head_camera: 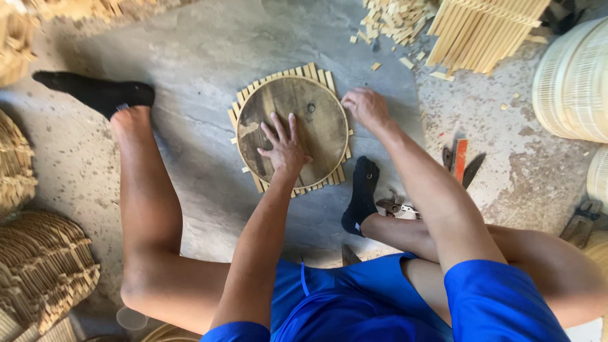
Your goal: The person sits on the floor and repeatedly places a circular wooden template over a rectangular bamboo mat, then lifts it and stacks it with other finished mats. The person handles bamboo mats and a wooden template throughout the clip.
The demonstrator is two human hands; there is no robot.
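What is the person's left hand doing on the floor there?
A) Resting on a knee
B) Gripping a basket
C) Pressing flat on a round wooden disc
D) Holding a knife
C: the left hand lies palm down with fingers spread on the round wooden disc, which sits on a mat of bamboo slats, while the right hand touches the disc's edge.

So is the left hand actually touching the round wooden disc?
Touching. The head view shows the left hand pressed flat, fingers spread, on the round wooden disc.
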